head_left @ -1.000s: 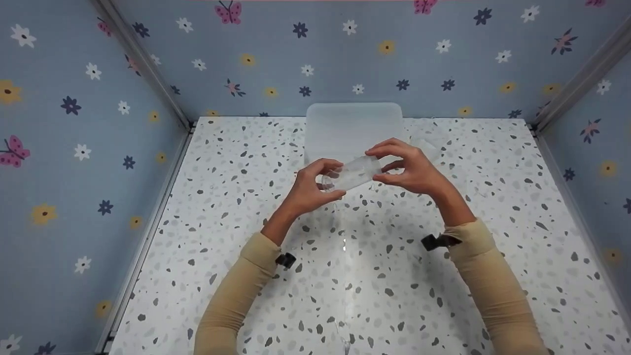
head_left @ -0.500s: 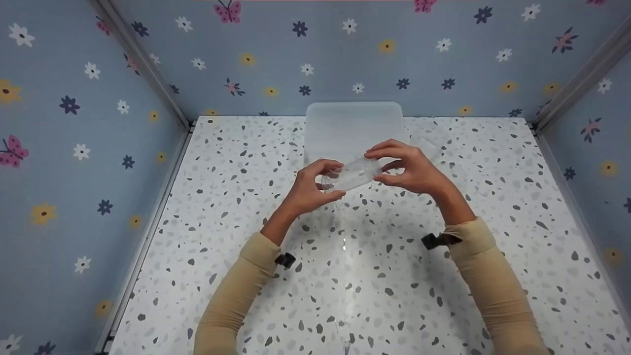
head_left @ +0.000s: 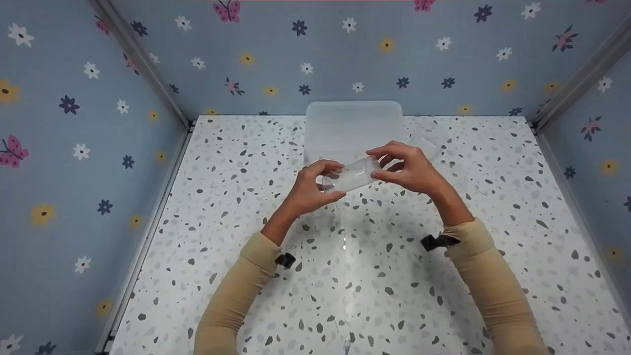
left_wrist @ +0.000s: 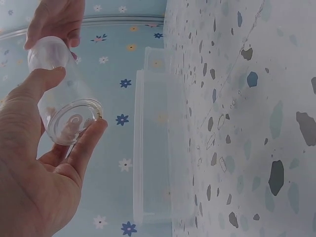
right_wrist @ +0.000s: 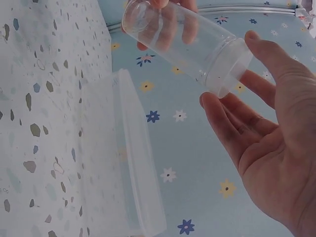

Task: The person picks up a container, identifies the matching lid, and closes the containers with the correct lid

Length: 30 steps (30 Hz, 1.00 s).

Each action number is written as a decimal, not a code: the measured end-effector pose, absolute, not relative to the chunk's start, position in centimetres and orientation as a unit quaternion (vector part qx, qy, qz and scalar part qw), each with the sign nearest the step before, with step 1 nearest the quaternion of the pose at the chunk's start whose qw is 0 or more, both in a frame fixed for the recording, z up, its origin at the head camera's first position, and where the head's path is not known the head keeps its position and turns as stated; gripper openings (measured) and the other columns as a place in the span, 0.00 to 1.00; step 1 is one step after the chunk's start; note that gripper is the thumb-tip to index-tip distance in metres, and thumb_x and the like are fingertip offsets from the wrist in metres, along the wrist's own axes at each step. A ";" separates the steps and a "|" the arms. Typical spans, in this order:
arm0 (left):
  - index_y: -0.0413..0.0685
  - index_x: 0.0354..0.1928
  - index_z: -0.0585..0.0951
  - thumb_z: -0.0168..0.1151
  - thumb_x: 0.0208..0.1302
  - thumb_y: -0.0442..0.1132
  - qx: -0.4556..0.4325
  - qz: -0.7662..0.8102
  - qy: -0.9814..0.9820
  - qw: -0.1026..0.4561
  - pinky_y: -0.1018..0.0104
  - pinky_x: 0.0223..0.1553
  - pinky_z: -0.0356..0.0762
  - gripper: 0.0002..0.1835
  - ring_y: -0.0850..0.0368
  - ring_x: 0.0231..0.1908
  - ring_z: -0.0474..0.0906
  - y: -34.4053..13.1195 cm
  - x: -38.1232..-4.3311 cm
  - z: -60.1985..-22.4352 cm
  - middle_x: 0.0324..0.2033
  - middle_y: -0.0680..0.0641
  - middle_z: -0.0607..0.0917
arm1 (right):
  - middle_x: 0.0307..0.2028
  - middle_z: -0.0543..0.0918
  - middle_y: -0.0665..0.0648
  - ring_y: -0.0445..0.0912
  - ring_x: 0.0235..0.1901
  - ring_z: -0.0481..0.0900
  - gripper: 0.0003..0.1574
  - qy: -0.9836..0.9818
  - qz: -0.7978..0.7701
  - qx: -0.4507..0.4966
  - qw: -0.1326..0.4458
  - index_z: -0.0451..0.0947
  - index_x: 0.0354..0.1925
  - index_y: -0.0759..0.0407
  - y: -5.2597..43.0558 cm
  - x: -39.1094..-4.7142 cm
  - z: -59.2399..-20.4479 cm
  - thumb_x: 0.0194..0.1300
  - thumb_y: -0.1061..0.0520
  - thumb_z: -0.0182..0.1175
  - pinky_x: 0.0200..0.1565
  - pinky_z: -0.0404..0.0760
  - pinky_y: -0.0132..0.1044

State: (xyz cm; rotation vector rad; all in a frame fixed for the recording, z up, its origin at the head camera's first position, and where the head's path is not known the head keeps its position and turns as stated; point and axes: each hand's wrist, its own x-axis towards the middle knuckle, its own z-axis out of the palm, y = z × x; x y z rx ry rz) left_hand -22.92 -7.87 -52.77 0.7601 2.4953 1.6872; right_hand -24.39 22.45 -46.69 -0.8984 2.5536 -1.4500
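Note:
A clear cylindrical plastic jar with a translucent lid is held tilted above the table, its lid end toward the right. My left hand grips the base end, with the thumb on one side and fingers on the other. In the left wrist view, the round ringed bottom of the jar faces the camera. My right hand holds the lid between thumb and fingertips. Through the jar's clear wall, the left fingers show in the right wrist view. No contents are visible inside the jar.
Behind the hands, a translucent lidded plastic box stands against the patterned back wall. A faint clear, flat item lies right of the box. The speckled table is bounded by walls on the left and right.
My right fingers have shifted slightly around the lid, the thumb moving a little up and inward. The left hand and the jar stay almost in place.

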 end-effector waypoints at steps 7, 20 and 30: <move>0.48 0.73 0.82 0.83 0.67 0.38 0.240 0.553 0.798 0.016 0.43 0.57 0.94 0.34 0.38 0.65 0.88 -8.1 -22.9 -52.7 0.67 0.39 0.87 | 0.70 0.80 0.69 0.65 0.71 0.84 0.41 0.810 -0.497 -0.310 0.029 0.78 0.78 0.61 22.9 -24.3 -46.2 0.71 0.67 0.76 0.60 0.91 0.31; 0.48 0.73 0.82 0.84 0.65 0.37 0.228 0.556 0.799 0.022 0.40 0.57 0.94 0.34 0.37 0.65 0.88 -8.3 -23.0 -52.9 0.66 0.39 0.88 | 0.74 0.78 0.72 0.26 0.71 0.75 0.32 0.803 -0.479 -0.353 0.030 0.84 0.71 0.65 23.1 -24.3 -46.1 0.72 0.70 0.73 0.71 0.85 0.57; 0.46 0.73 0.82 0.84 0.66 0.37 0.241 0.543 0.804 0.016 0.46 0.55 0.95 0.34 0.42 0.64 0.89 -8.3 -22.9 -52.9 0.66 0.39 0.88 | 0.68 0.83 0.72 0.31 0.67 0.79 0.26 0.804 -0.471 -0.363 0.020 0.88 0.66 0.65 22.9 -24.2 -46.8 0.72 0.71 0.73 0.65 0.90 0.56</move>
